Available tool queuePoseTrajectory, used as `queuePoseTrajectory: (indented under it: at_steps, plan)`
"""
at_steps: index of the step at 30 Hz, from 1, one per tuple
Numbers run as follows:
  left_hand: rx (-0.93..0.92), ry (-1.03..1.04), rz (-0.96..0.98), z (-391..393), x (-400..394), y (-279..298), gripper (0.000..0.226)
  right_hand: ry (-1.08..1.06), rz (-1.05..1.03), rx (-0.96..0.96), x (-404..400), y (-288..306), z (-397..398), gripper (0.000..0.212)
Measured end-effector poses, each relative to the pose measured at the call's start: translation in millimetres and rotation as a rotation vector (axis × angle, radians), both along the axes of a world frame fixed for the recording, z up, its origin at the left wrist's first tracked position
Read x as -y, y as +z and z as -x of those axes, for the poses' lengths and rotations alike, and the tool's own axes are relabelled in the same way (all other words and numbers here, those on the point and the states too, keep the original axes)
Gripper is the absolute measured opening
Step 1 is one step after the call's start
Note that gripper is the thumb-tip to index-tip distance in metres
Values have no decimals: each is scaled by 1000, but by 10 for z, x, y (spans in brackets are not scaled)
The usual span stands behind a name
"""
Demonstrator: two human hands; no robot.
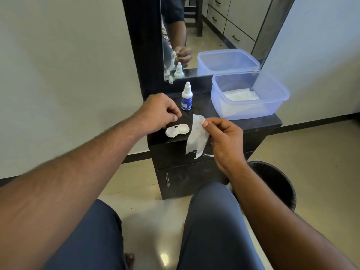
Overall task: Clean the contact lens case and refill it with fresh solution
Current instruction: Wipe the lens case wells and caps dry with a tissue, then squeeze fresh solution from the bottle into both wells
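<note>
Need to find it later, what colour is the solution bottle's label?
Dark blue, on the white solution bottle; head view.

I see a black dresser top [251,124]. On it lie a white twin-well plastic lens case [177,130], a small white dropper bottle with blue label [187,96], and a translucent blue plastic tub [249,94].

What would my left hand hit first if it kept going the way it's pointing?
Probably the solution bottle: the left hand reaches forward and rightward above the contact lens case, and the bottle stands just beyond its fingertips. Depth is uncertain.
</note>
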State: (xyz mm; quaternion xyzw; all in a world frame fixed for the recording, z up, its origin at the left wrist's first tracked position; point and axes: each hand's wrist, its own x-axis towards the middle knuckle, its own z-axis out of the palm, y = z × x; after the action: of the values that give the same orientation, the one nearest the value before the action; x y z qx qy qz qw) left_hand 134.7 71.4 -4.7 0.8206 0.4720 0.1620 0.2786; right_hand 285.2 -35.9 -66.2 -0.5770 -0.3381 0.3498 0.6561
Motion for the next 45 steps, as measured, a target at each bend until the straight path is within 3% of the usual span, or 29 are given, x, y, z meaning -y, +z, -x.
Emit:
queuePoseTrajectory:
  at_steps: [3,7,14,19,24,35,40,45]
  plan:
    - [36,14,-165,16,151,67,18,-28,-60,-59,103,-10,-12,10]
    - [91,-136,-218,-269,552,25,19,-102,-91,-97,375,-85,-193,14]
    - [49,-368,-288,-1172,882,-374,20,-230,42,-24,939,-370,-928,9]
    - [-50,-525,-494,-1842,953,-487,26,-275,192,60,1199,-654,-1604,11]
    - [-102,-464,-559,-2204,889,-662,45,-334,322,63,1302,-1002,-2017,14]
    - [-28,-428,-641,-2432,828,-920,36,-295,703,419,1149,-1744,-2401,9]
    - [2,-398,-644,-2516,825,-933,34,-275,764,467,1075,-1683,-2413,10]
    - [83,-432,-548,-2477,861,-847,32,-205,625,504,980,-1143,-2174,17]
